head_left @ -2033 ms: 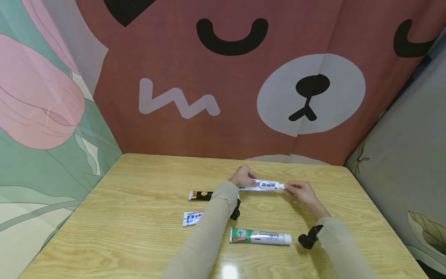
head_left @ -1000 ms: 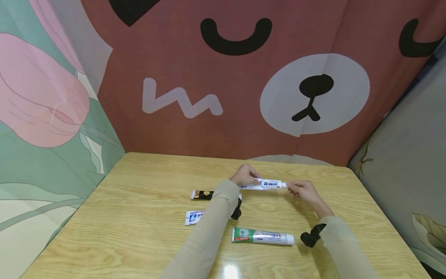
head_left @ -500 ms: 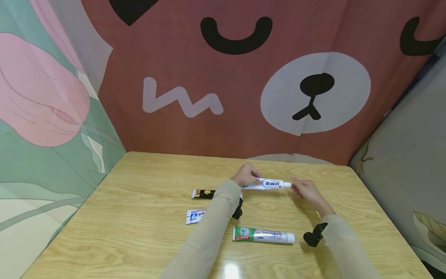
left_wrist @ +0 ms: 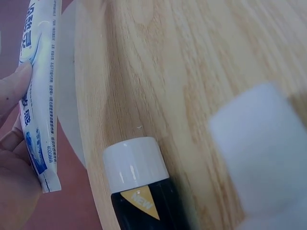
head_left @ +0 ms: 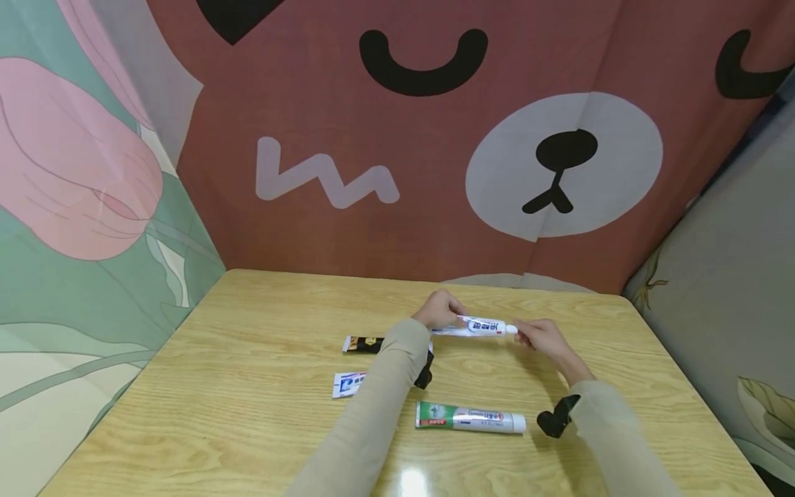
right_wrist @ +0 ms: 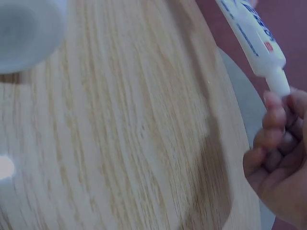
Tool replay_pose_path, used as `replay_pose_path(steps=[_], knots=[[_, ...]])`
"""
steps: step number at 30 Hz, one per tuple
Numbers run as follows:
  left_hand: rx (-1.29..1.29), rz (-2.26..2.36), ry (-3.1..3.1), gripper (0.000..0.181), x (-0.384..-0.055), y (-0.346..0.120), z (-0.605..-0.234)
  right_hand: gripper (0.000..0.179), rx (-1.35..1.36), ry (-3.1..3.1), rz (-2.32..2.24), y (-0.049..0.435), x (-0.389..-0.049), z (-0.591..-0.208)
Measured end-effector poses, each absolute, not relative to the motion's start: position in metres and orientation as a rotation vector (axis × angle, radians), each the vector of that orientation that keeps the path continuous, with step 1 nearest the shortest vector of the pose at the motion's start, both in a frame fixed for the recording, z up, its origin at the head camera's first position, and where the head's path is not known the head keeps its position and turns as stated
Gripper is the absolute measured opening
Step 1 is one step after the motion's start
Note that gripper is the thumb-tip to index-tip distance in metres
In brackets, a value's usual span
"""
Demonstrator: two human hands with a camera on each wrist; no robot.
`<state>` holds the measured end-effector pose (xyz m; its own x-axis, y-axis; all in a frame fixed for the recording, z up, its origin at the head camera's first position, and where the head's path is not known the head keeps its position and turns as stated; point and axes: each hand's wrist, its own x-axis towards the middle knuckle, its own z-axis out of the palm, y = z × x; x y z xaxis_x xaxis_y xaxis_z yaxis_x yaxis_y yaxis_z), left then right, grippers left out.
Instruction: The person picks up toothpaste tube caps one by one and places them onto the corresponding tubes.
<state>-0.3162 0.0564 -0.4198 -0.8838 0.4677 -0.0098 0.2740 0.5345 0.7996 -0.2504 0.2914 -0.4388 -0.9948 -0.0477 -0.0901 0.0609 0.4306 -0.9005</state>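
Observation:
A white toothpaste tube with blue lettering is held level above the far part of the table. My left hand grips it near its crimped end, thumb on top, as the left wrist view also shows. At the other end my right hand pinches the white cap between thumb and fingertip, its other fingers curled. The cap sits on the tube's neck. Below my left forearm lie a black toothpaste tube and another white and blue toothpaste tube, both partly hidden by the sleeve.
A green and silver toothpaste tube lies on the wooden table nearer to me, between the forearms. Black wrist cameras hang under both sleeves. A printed curtain rises behind the table's far edge.
Half a second ago my right thumb and fingers stood loosened at the cap's end; now they pinch the cap again. The left hand's grip on the tube has stayed the same.

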Motion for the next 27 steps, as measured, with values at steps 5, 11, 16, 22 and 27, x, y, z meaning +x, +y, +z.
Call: replay_pose_path(steps=[5,11,16,22,27], knots=[[0.632,1.271,2.542,0.010,-0.3142,0.0567,-0.4177,0.049,0.031,2.569,-1.620,0.2876,-0.2499,-0.4389],[0.630,1.296,2.540,0.012,-0.3145,0.0556,-0.4183,0.050,0.011,2.579,-1.640,0.2880,-0.2478,-0.4374],[0.628,1.295,2.558,0.013,-0.3148,0.0541,-0.4185,0.046,-0.015,2.487,-1.744,0.2916,-0.2479,-0.4375],[0.638,1.297,2.565,0.015,-0.3157,0.0520,-0.4196,0.047,-0.050,2.491,-1.795,0.2916,-0.2475,-0.4389],[0.626,1.313,2.545,0.014,-0.3174,0.0532,-0.4219,0.037,-0.011,2.527,-1.785,0.2914,-0.2482,-0.4392]])
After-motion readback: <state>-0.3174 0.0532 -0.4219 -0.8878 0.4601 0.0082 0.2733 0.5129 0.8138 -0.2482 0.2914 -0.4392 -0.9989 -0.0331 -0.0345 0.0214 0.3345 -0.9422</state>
